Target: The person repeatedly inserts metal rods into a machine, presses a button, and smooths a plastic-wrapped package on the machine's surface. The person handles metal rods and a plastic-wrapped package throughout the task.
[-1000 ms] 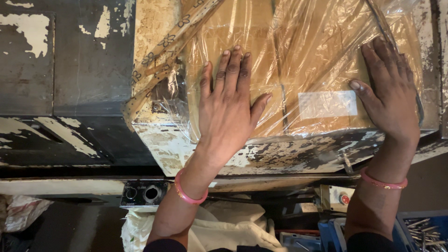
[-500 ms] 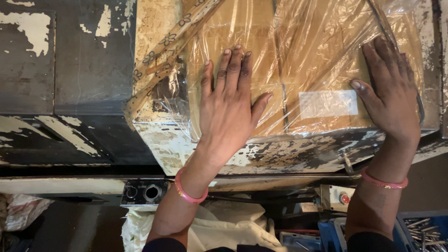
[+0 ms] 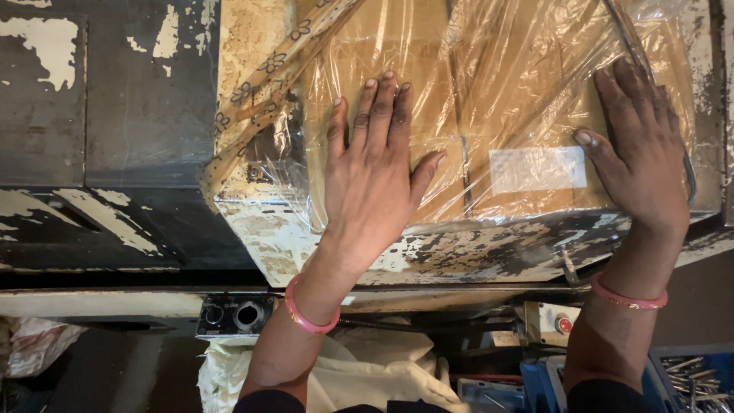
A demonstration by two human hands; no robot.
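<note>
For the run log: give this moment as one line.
left hand: flat on plastic-wrapped box | right hand: flat on its right side | box: on worn machine bed

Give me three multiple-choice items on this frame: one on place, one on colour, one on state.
1. Where does the left hand rest?
A. on the film-wrapped brown package
B. on the cloth below the bench
C. in the blue bin of screws

2. What colour is the bangle on the left wrist?
A. green
B. pink
C. black

3. How is the right hand held?
A. closed in a fist
B. pinching a tool
C. open, flat on the package

Key: 1 A, the palm lies on the clear film over the brown package. 2 B, the band at the wrist shows pink. 3 C, the fingers lie spread along the package's right side.
</note>
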